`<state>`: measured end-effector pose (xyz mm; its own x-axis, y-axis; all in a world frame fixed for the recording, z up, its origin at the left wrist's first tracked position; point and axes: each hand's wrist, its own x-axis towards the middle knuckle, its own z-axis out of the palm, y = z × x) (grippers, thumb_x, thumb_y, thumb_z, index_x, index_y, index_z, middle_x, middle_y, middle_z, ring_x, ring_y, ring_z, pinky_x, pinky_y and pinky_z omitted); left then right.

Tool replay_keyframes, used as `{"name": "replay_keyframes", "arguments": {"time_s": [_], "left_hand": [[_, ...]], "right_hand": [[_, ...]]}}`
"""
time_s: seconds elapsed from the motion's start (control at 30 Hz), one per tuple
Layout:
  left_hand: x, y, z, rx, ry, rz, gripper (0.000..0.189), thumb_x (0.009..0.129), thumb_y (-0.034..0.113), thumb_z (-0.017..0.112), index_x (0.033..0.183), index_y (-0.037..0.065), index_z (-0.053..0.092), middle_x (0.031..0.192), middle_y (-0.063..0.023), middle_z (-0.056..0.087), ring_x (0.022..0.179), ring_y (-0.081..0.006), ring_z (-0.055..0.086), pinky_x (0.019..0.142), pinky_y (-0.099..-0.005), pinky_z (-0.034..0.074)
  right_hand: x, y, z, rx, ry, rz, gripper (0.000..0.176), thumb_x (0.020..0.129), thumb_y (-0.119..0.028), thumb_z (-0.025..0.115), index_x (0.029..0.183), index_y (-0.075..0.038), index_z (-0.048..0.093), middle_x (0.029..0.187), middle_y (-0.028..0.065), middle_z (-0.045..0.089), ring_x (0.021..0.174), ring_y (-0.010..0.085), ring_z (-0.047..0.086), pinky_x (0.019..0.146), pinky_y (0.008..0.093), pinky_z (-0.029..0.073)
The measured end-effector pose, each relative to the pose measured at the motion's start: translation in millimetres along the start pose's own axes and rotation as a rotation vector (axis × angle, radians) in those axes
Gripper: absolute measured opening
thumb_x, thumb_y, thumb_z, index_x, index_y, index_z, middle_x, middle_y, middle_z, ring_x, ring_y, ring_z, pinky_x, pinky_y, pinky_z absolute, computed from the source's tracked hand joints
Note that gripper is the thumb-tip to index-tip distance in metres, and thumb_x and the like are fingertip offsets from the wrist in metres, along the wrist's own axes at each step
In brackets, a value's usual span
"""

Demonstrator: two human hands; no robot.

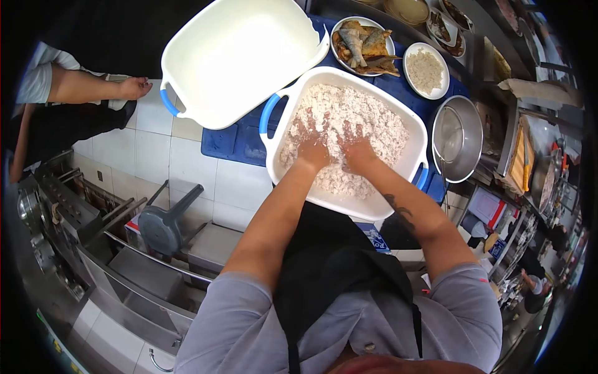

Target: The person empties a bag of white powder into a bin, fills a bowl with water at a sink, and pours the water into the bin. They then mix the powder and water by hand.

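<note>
A white tub (275, 156) with blue handle grips holds a crumbly, pale pinkish mixture (380, 118) that looks like moist flour or dough crumbs. My left hand (313, 148) is pressed into the middle of the mixture, its fingers spread and coated with bits. Close beside it, my right hand (357, 151) is also in the mixture, fingers stretched forward and partly covered. Both fingertips are partly hidden by the crumbs. A second white tub (240, 56), with nothing seen inside it, lies against the far left side of the first one.
Behind the tub stand a plate of fish (364, 47) and a plate of white grains (426, 70). A metal bowl with a strainer (471, 140) is at the right. A blue surface (233, 140) supports the tubs. Another person's arm (93, 87) reaches in at left, above a grey stool (161, 227).
</note>
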<state>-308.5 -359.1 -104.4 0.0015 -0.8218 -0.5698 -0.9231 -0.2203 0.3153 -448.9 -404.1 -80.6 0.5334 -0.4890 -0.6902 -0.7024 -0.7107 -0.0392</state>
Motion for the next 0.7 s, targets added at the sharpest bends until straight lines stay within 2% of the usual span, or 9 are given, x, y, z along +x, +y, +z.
{"name": "replay_keyframes", "arguments": {"time_s": [0.03, 0.13, 0.17, 0.27, 0.3, 0.4, 0.47, 0.53, 0.7], "left_hand": [[20.8, -4.1, 21.2, 0.282, -0.05, 0.18, 0.105, 0.072, 0.048, 0.068, 0.148, 0.015, 0.004, 0.152, -0.0157, 0.003, 0.136, -0.0475, -0.002, 0.106, -0.0666, 0.002], [51.4, -7.4, 44.8, 0.074, 0.0, 0.021, 0.071, 0.086, 0.027, 0.05, 0.147, 0.019, 0.015, 0.152, -0.0183, 0.005, 0.135, -0.0509, 0.0, 0.107, -0.0609, 0.018], [58.7, -9.1, 52.4, 0.064, 0.092, 0.027, 0.07, 0.086, 0.024, 0.05, 0.147, 0.017, 0.015, 0.151, -0.017, 0.01, 0.137, -0.0465, 0.005, 0.108, -0.0552, 0.021], [83.3, -9.9, 61.0, -0.092, 0.086, -0.176, 0.063, 0.088, 0.023, 0.047, 0.145, 0.013, 0.022, 0.151, -0.0163, 0.012, 0.137, -0.0439, 0.011, 0.109, -0.0474, 0.026], [86.7, -12.6, 55.8, 0.056, 0.027, -0.146, 0.056, 0.089, 0.022, 0.044, 0.142, 0.011, 0.029, 0.15, -0.0174, 0.017, 0.136, -0.0388, 0.019, 0.108, -0.0426, 0.028], [75.7, -16.3, 33.1, -0.008, 0.037, 0.011, 0.05, 0.09, 0.021, 0.042, 0.137, 0.008, 0.038, 0.147, -0.0151, 0.028, 0.135, -0.0309, 0.025, 0.106, -0.0427, 0.03], [62.8, -15.9, 29.4, -0.105, 0.12, -0.051, 0.047, 0.09, 0.022, 0.042, 0.136, 0.01, 0.042, 0.143, -0.0111, 0.035, 0.135, -0.0248, 0.028, 0.106, -0.041, 0.031], [36.5, -14.3, 18.3, 0.182, 0.036, 0.088, 0.045, 0.09, 0.024, 0.042, 0.133, 0.011, 0.046, 0.143, -0.0082, 0.037, 0.135, -0.0258, 0.027, 0.105, -0.0401, 0.033], [0.1, 4.6, -2.7, 0.496, -0.056, 0.295, 0.043, 0.089, 0.025, 0.045, 0.128, 0.008, 0.052, 0.137, -0.0092, 0.045, 0.132, -0.0245, 0.033, 0.098, -0.0381, 0.039]], "right_hand": [[19.2, 4.6, 33.2, 0.017, 0.098, -0.036, 0.065, 0.082, -0.025, 0.06, 0.14, -0.011, 0.034, 0.149, 0.0217, 0.018, 0.134, 0.0453, 0.021, 0.108, 0.0488, 0.025], [51.0, 4.3, 47.4, -0.01, 0.03, -0.005, 0.059, 0.082, -0.022, 0.059, 0.136, -0.01, 0.039, 0.148, 0.023, 0.019, 0.134, 0.0425, 0.023, 0.107, 0.0487, 0.028], [54.6, 4.2, 52.5, 0.107, 0.157, 0.054, 0.051, 0.081, -0.016, 0.057, 0.131, -0.009, 0.045, 0.143, 0.0241, 0.029, 0.13, 0.0345, 0.035, 0.104, 0.0447, 0.033], [64.2, 5.5, 47.6, 0.218, 0.275, 0.118, 0.048, 0.08, -0.013, 0.056, 0.127, -0.011, 0.049, 0.138, 0.0215, 0.039, 0.12, 0.03, 0.048, 0.101, 0.0411, 0.037], [63.8, 3.0, 46.2, 0.171, 0.487, 0.146, 0.047, 0.076, -0.014, 0.062, 0.122, -0.014, 0.053, 0.125, 0.0184, 0.052, 0.107, 0.0312, 0.056, 0.093, 0.0383, 0.043], [53.9, 17.6, 21.6, 0.378, 0.27, 0.071, 0.056, 0.071, -0.017, 0.067, 0.125, -0.014, 0.052, 0.119, 0.0199, 0.055, 0.106, 0.0314, 0.056, 0.09, 0.0385, 0.046], [33.4, 20.8, 14.4, 0.391, 0.293, 0.094, 0.06, 0.069, -0.016, 0.07, 0.126, -0.017, 0.051, 0.107, 0.0186, 0.06, 0.097, 0.0321, 0.06, 0.082, 0.0387, 0.049], [5.9, 20.9, 11.8, 0.469, 0.45, 0.078, 0.045, 0.071, -0.016, 0.069, 0.114, -0.011, 0.057, 0.097, 0.016, 0.064, 0.092, 0.0318, 0.062, 0.08, 0.0394, 0.051], [-39.8, 30.8, 21.4, 0.43, 0.164, -0.094, 0.072, 0.068, -0.02, 0.072, 0.133, -0.014, 0.044, 0.107, 0.023, 0.059, 0.097, 0.035, 0.06, 0.085, 0.0421, 0.049]]}}
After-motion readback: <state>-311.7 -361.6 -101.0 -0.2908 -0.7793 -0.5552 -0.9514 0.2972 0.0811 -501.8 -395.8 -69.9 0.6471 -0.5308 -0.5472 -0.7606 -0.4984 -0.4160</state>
